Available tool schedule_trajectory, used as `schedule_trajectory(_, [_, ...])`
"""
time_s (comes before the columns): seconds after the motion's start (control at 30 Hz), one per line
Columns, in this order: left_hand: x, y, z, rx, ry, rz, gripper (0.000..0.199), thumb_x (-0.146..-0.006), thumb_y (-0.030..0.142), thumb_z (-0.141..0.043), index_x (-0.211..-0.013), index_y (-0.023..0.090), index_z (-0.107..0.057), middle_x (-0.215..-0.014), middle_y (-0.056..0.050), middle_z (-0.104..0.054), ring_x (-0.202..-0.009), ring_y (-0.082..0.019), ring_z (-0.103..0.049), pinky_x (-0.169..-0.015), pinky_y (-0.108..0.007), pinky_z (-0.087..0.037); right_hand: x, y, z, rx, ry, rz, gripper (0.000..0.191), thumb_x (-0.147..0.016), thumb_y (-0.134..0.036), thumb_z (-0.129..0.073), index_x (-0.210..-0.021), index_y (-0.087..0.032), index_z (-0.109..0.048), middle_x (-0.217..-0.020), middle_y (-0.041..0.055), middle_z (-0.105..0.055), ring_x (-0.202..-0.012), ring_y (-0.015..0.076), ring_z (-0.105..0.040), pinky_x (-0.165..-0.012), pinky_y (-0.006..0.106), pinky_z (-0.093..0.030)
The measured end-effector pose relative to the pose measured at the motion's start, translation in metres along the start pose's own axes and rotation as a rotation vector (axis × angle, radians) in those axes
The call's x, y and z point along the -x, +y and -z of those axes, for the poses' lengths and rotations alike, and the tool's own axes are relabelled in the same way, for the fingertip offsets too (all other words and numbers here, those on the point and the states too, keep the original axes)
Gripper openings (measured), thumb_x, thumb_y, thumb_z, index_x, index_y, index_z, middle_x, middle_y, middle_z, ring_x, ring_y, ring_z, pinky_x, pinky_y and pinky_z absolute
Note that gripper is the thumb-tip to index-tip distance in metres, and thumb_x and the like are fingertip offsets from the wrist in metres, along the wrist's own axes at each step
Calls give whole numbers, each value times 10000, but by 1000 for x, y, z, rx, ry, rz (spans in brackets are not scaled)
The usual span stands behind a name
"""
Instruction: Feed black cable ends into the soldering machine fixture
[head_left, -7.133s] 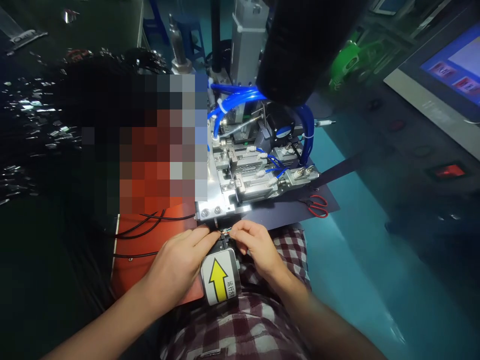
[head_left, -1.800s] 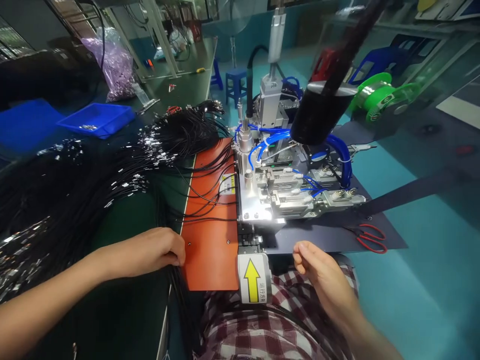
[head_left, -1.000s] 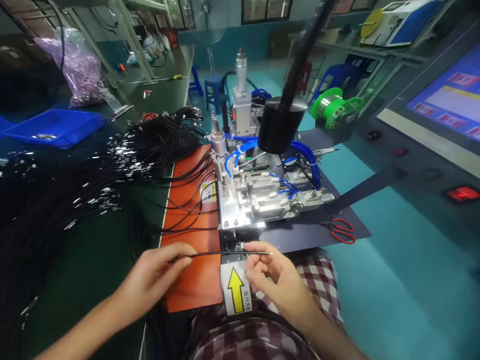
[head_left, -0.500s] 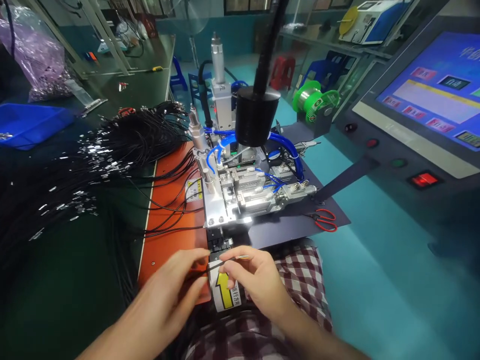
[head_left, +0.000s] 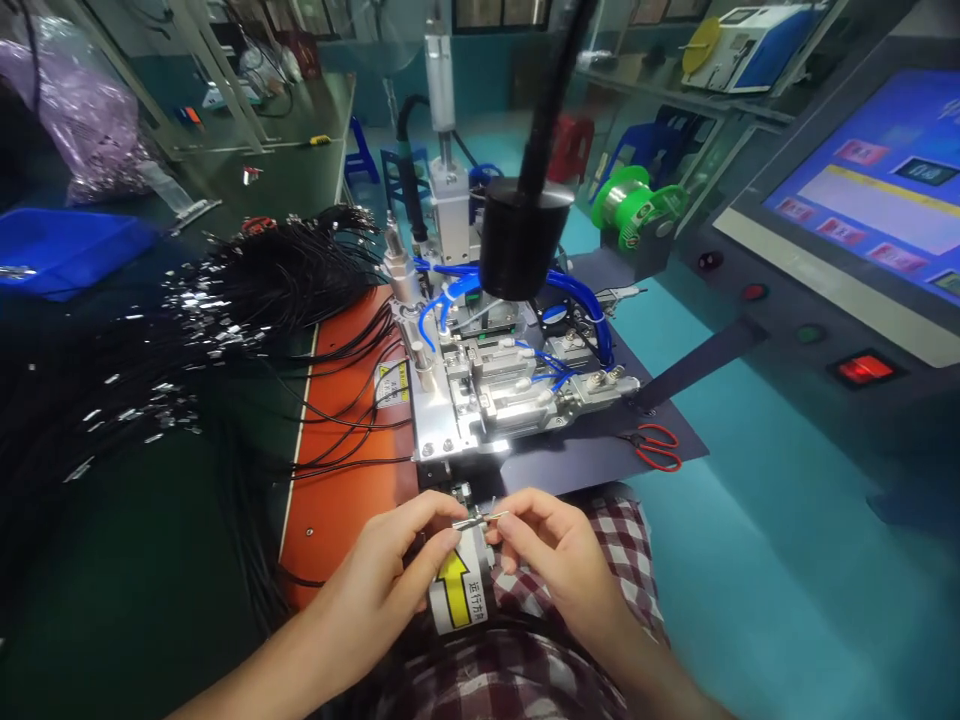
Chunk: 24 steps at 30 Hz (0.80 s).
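Observation:
Between my two hands a thin black cable [head_left: 470, 524] lies over the near end of the machine's track. My left hand [head_left: 401, 560] pinches the cable between thumb and fingertips. The fingertips of my right hand [head_left: 551, 545] are closed on the thin wires [head_left: 495, 516] at the cable's end. Just below is a white label with a yellow arrow [head_left: 454, 590]. Beyond my hands stands the metal machine [head_left: 495, 390] with cylinders and blue air tubes, and several black cables [head_left: 352, 463] run into its left side.
A large pile of black cables [head_left: 277, 265] with shiny ends covers the left bench. Red-handled scissors [head_left: 660, 447] lie at right on the dark plate. A black lamp head [head_left: 523, 240] hangs over the machine. A green wire spool [head_left: 636, 205] and a touchscreen panel [head_left: 877, 190] stand to the right.
Both hands have shifted right a little, and my left fingers have slid closer to the cable's end. The wires now show between the two hands. The machine's rear upright cylinder looks raised.

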<state>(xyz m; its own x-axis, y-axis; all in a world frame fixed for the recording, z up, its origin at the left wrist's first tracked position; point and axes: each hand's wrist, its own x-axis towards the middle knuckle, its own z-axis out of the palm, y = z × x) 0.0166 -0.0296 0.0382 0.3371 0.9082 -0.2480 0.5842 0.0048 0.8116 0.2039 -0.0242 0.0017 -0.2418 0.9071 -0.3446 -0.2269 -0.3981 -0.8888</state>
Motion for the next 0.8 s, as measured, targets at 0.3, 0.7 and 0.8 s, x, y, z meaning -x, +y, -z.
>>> schedule_trajectory(0.3, [15,-83,114,-1004,285,142,402,-766,236,-472,-1138,98,-534,-1170,-185,-522,-1046,-352,-516,-844,-478,-458,4,5,-4,53,17,-31,254,-750,-392,-677,-695,-153,-607,-626,1,-596,-489,87,-478,-509,217,-390])
schedule_trajectory(0.7, [3,-80,117,-887,192,56,198,-857,188,-375,-906,181,-567,-928,-96,-586,-853,-247,-587,-756,-356,-466,2,4,-9,85,-54,-26,247,-773,-376,-660,-686,-156,-587,-631,-6,-580,-486,80,-475,-488,210,-361])
schedule_trajectory(0.8, [11,-46,90,-787,349,43,198,-866,307,-447,-1005,194,-531,-999,-107,-573,-956,-298,-542,-822,-423,-427,3,1,-12,120,-34,4,224,-800,-347,-635,-697,-154,-585,-636,-10,-580,-491,76,-483,-509,211,-377])
